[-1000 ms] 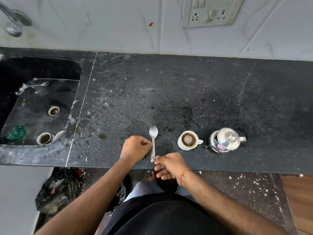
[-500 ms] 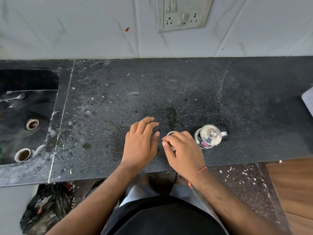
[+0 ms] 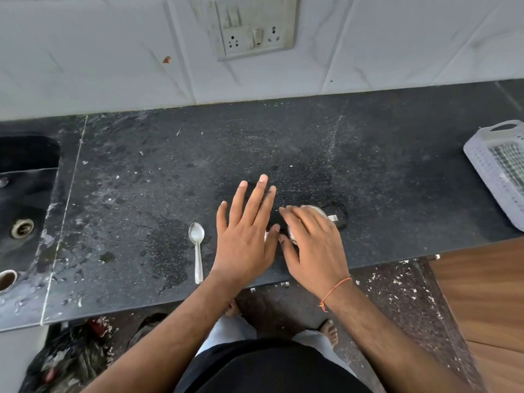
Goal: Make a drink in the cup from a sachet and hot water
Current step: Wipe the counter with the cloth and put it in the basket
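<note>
My left hand (image 3: 246, 232) is spread flat with straight fingers above the black counter (image 3: 382, 180), and it covers the white cup; only a pale sliver of the cup (image 3: 266, 236) shows by my thumb. My right hand (image 3: 312, 243) lies over the small steel pot (image 3: 314, 209), fingers fairly straight across its lid and thumb along its near side. The pot's spout (image 3: 333, 218) sticks out to the right. A steel spoon (image 3: 197, 251) lies on the counter just left of my left hand, bowl away from me. No sachet is in view.
A black sink (image 3: 25, 211) is set into the counter at the left, with a used cup (image 3: 7, 279) in it. A white plastic basket (image 3: 500, 171) stands at the far right edge. A wall socket (image 3: 255, 32) is behind. A black bag (image 3: 65, 361) lies on the floor.
My left hand has slid right over the cup with its fingers straightened. My right hand has moved off the cup onto the steel pot. The spoon now lies uncovered.
</note>
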Action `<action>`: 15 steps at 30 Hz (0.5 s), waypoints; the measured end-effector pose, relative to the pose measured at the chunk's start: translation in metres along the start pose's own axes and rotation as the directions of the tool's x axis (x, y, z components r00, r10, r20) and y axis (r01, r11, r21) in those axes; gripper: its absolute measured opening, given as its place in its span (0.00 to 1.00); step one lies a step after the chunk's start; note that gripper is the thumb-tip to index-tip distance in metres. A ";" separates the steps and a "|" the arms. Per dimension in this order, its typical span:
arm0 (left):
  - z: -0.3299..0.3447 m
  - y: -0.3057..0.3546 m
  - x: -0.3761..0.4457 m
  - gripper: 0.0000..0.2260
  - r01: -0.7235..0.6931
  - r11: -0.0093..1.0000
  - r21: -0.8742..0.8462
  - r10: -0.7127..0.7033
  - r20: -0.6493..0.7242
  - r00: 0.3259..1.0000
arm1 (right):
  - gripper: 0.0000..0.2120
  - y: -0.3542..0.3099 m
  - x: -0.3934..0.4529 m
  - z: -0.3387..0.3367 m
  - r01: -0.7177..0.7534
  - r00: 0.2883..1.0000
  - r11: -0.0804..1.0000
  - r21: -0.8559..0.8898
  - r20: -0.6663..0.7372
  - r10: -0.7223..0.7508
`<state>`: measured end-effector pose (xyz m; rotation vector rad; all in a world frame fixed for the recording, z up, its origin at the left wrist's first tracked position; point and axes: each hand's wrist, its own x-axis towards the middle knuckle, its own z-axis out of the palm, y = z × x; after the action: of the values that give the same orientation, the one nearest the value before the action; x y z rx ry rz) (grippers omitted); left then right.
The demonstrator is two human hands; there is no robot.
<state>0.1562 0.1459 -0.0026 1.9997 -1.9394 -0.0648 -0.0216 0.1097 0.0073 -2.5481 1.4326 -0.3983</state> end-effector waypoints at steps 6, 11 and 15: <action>0.022 0.064 0.007 0.31 0.000 1.000 0.010 -0.001 0.038 0.999 | 0.24 0.056 -0.024 -0.021 -0.051 0.997 0.999 -0.006 0.063 0.051; 0.039 0.114 0.011 0.32 0.014 0.999 0.036 -0.017 0.069 0.997 | 0.27 0.109 -0.043 -0.037 -0.043 0.996 0.999 0.016 0.079 0.042; 0.057 0.152 0.014 0.35 0.021 0.998 0.066 -0.026 0.083 0.996 | 0.27 0.153 -0.056 -0.048 -0.040 0.996 0.999 0.024 0.084 0.038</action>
<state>-0.0043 0.1197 -0.0100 2.0932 -1.9934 -0.0942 -0.1882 0.0776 0.0003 -2.4810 1.4355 -0.2979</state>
